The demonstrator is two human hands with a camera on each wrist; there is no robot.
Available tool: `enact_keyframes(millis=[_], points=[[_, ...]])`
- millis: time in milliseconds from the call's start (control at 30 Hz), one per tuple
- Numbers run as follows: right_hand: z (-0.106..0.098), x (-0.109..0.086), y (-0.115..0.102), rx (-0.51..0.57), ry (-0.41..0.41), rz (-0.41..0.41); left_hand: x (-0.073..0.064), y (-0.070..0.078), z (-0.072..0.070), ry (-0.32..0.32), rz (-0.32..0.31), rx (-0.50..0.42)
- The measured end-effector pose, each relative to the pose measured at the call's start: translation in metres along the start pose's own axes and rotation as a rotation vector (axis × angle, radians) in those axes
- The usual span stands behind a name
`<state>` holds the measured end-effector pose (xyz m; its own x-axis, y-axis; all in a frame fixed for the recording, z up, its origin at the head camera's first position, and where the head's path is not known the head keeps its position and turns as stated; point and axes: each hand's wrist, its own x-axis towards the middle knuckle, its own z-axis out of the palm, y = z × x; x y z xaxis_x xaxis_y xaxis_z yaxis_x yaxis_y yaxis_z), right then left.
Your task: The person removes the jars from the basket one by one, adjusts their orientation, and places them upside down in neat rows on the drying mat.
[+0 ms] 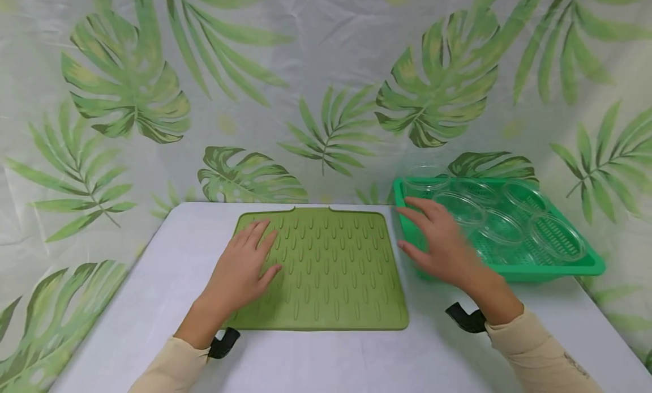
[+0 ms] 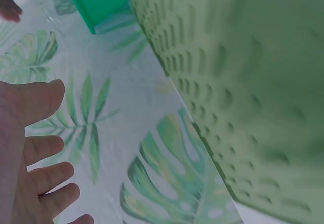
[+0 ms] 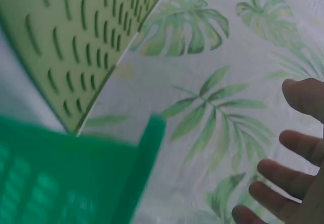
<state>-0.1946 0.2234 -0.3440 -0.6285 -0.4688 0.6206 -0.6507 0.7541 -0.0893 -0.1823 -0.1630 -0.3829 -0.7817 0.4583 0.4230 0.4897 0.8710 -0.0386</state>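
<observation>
A flat olive-green mat [image 1: 326, 268] with rows of raised ridges lies on the white table. My left hand [image 1: 239, 274] is over the mat's left side, fingers spread and nothing in them. At the near left of a green plastic basket [image 1: 550, 273], my right hand [image 1: 445, 246] hovers with its fingers apart, overlapping the rim in the head view. Several clear round dishes [image 1: 501, 227] sit in the basket. Both wrist views show the fingers loose: the left hand [image 2: 35, 148] beside the mat [image 2: 228, 92], the right hand [image 3: 291, 178] beside the basket [image 3: 76, 168].
The white table [image 1: 316, 359] extends in front of the mat and on its left. Behind it hangs a pale cloth [image 1: 336, 53] printed with green leaves. A black strap [image 1: 224, 343] is on the left wrist and another black strap [image 1: 466, 318] on the right.
</observation>
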Motion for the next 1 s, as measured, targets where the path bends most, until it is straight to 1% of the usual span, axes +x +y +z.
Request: enact_keyframes(millis=[167, 300, 467, 600, 700, 800, 1000], points=[[-0.021, -0.009, 0.006, 0.011, 0.008, -0.052, -0.021, -0.016, -0.006, -0.012, 0.011, 0.012], [-0.037, -0.012, 0.010, -0.012, 0.022, -0.081, -0.034, -0.027, -0.008, -0.005, 0.045, 0.017], [-0.057, -0.019, 0.016, -0.051, 0.010, -0.071, -0.047, -0.039, -0.009, 0.010, 0.119, -0.012], [-0.071, -0.027, 0.023, -0.093, 0.006, -0.055, -0.058, -0.046, -0.010, 0.004, 0.166, -0.052], [-0.079, -0.032, 0.029, -0.117, 0.024, -0.057, -0.066, -0.049, -0.012, -0.003, 0.172, -0.059], [-0.083, -0.035, 0.034, -0.124, 0.035, -0.061, -0.072, -0.052, -0.013, -0.004, 0.164, -0.050], [-0.088, -0.039, 0.041, -0.119, 0.011, -0.044, -0.075, -0.053, -0.010, 0.005, 0.157, -0.056]])
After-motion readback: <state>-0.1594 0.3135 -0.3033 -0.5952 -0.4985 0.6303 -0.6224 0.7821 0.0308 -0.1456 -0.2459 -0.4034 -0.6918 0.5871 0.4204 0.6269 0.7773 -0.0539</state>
